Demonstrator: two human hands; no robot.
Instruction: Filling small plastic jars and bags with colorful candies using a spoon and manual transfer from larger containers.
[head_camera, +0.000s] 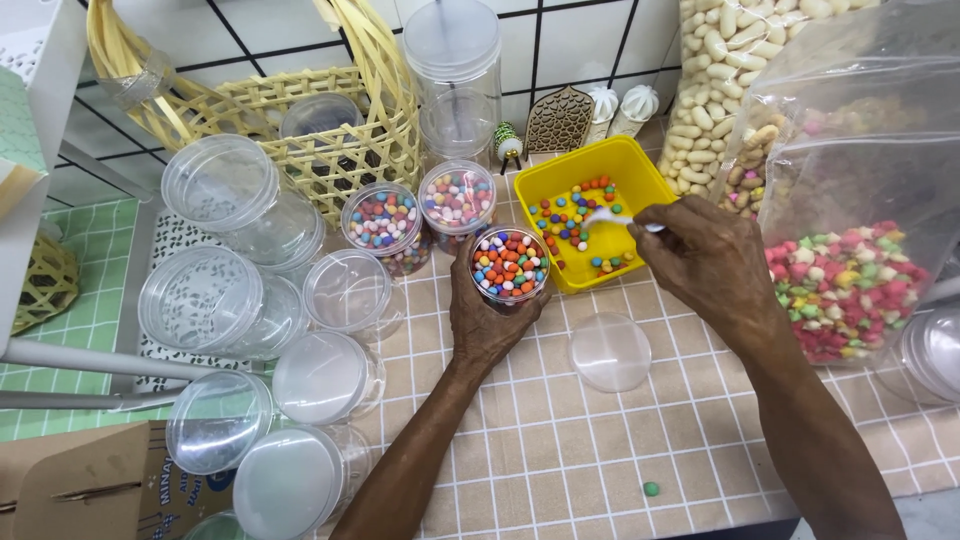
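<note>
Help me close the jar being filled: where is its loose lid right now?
In the head view the clear round lid lies flat on the checked tablecloth, right of the left hand, just below the yellow tub.

We see a woven basket (300, 110) at upper left, empty jars (230, 300) below it — and a bag of pastel sweets (850, 280) at right.

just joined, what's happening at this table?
A person is at a tiled tabletop. The left hand grips a small clear jar that is nearly full of coloured candies. The right hand holds a white spoon over a yellow tray with a thin scatter of the same candies. A loose clear lid lies just right of the jar. Two filled jars stand behind, and lidded empty jars crowd the left side.
</note>
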